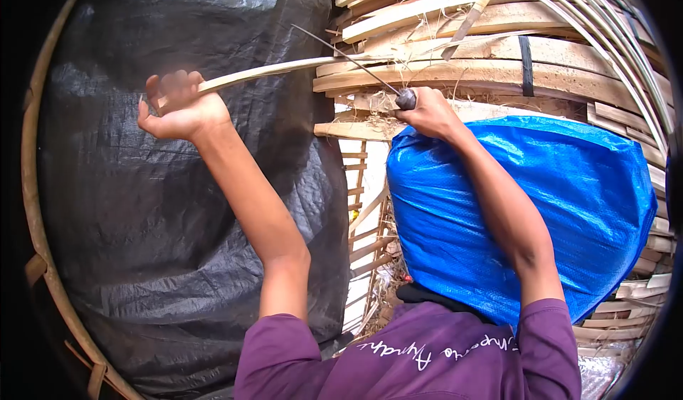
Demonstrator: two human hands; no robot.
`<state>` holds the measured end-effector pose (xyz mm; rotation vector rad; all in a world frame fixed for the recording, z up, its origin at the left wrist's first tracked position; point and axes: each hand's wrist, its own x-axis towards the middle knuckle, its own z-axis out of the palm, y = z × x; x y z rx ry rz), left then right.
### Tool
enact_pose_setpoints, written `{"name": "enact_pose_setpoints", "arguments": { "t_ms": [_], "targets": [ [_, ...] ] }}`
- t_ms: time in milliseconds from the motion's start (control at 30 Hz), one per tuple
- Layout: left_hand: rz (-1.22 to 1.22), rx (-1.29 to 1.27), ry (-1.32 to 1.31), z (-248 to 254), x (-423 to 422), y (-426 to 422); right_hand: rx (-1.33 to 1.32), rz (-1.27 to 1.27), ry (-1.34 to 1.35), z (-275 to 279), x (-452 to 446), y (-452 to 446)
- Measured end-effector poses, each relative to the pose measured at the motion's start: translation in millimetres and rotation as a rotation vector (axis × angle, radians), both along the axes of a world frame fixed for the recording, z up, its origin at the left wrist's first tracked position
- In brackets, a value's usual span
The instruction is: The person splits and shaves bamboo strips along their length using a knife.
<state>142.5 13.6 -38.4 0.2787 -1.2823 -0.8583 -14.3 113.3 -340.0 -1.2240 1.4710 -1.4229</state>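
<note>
My left hand (183,108), palm turned up and fingers curled, grips the end of a pale bamboo strip (274,68). Motion smears its fingertips. From there the strip stretches rightward over the stacked wooden slats (427,69). My right hand (430,112) is wrapped around the dark handle of a thin-bladed knife (347,57). The narrow blade points up and to the left, and it crosses the strip near the slats' left ends. Thin shavings (388,104) cling around the slats close to my right hand.
A flat blade with a light handle (475,16) rests on the slats. Long thin strips (605,26) curve down at the right. A blue tarp (519,193) covers something below my right arm. Black plastic sheeting (135,236) fills the left, edged by a curved pole (32,165).
</note>
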Motion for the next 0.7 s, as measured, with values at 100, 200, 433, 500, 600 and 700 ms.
{"name": "enact_pose_setpoints", "arguments": {
  "t_ms": [100,200,433,500,600,700],
  "targets": [
    [-0.182,0.056,-0.067,1.7,2.3,6.6,0.040,-0.042,0.043,-6.1,0.0,-0.7],
    [-0.326,0.129,-0.141,2.4,9.6,2.9,0.010,-0.027,0.001,4.1,-1.0,-1.6],
    [-0.532,0.014,-0.155,-10.6,17.4,4.5,-0.001,0.013,0.053,43.1,5.1,-14.7],
    [-0.406,0.001,-0.092,-13.4,15.4,5.0,0.001,0.046,0.038,53.6,11.6,-23.5],
    [-0.358,-0.007,-0.079,-15.3,17.3,4.5,-0.094,0.091,0.134,75.3,11.0,-40.4],
    [-0.285,-0.007,-0.034,-17.7,13.0,8.9,-0.092,0.175,0.202,106.0,2.5,-41.1]
  ]
}}
